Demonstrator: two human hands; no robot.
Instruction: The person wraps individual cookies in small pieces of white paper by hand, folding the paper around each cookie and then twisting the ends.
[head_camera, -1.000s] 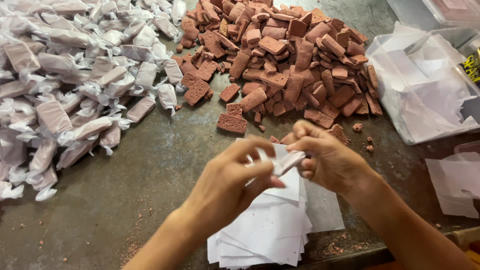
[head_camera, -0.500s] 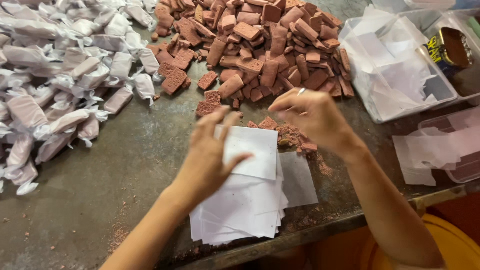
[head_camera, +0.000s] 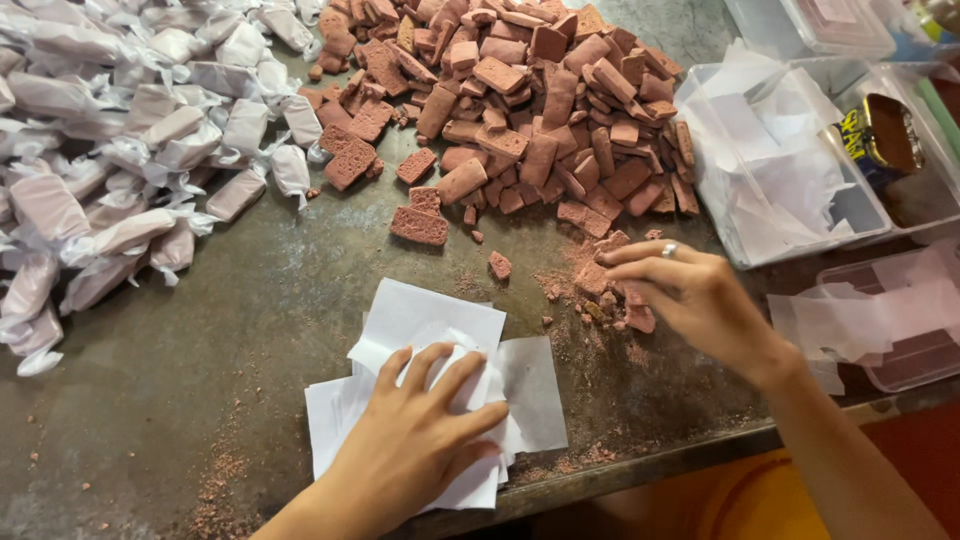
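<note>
wrapping step, between pieces: left hand (head_camera: 420, 440) lies flat, fingers spread, on the near stack of white paper sheets (head_camera: 440, 330); right hand (head_camera: 680, 295) pinches a reddish block (head_camera: 612, 278) at the pile's near edge, probably lifting it onto paper next.

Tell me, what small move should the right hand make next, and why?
Probably close the fingers on one reddish-brown block and carry it to the white paper sheets. The right hand rests on loose pieces at the edge of the block pile, while the left hand presses flat on the paper stack, its top sheet bare. Wrapped pieces lie heaped to the left.
</note>
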